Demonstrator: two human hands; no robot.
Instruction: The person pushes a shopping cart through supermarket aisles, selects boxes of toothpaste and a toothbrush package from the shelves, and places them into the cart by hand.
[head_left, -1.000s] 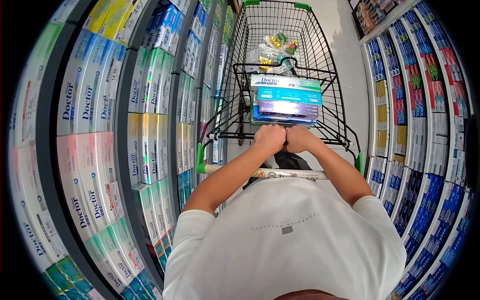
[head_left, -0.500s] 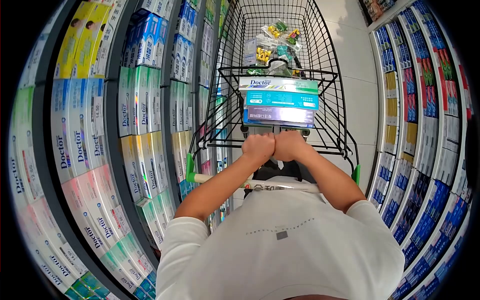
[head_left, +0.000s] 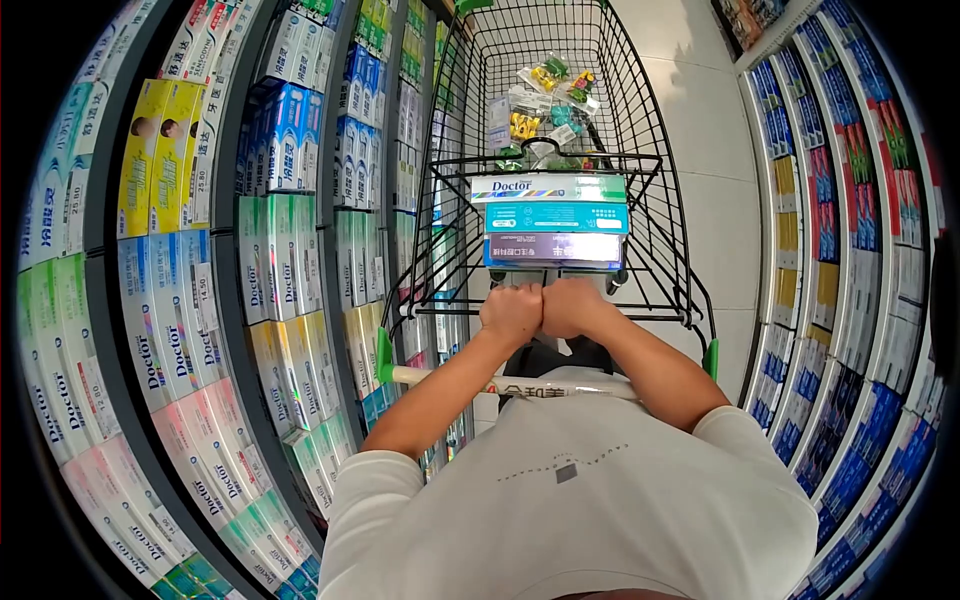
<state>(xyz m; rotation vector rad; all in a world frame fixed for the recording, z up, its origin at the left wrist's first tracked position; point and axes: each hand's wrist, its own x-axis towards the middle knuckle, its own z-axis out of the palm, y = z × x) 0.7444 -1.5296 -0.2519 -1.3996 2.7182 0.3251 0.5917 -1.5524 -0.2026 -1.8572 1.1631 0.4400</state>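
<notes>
My left hand [head_left: 512, 315] and my right hand [head_left: 571, 307] are closed into fists, side by side and touching. Both forearms reach over the cart's handle bar [head_left: 555, 387]. Whatever the fists hold, if anything, is hidden beneath them. Just beyond them, at the near end of the black wire shopping cart [head_left: 668, 200], sits a stack of toothpaste boxes: a white and green Doctor box [head_left: 590, 187], a teal box [head_left: 557, 216] and a purple-blue box [head_left: 553, 250]. Farther inside the basket lie several small clear packages [head_left: 550, 105] with yellow and green contents.
Shelves of toothpaste boxes [head_left: 285, 255] line the left side, close to the cart. More boxed goods [head_left: 860, 230] fill shelves on the right. Pale floor tiles [head_left: 725, 215] run between the cart and the right-hand shelves.
The left shelves have slid down the view as the cart moved forward along the aisle. My fists remain together, a little lower in the picture, and the stacked boxes appear slightly lower too.
</notes>
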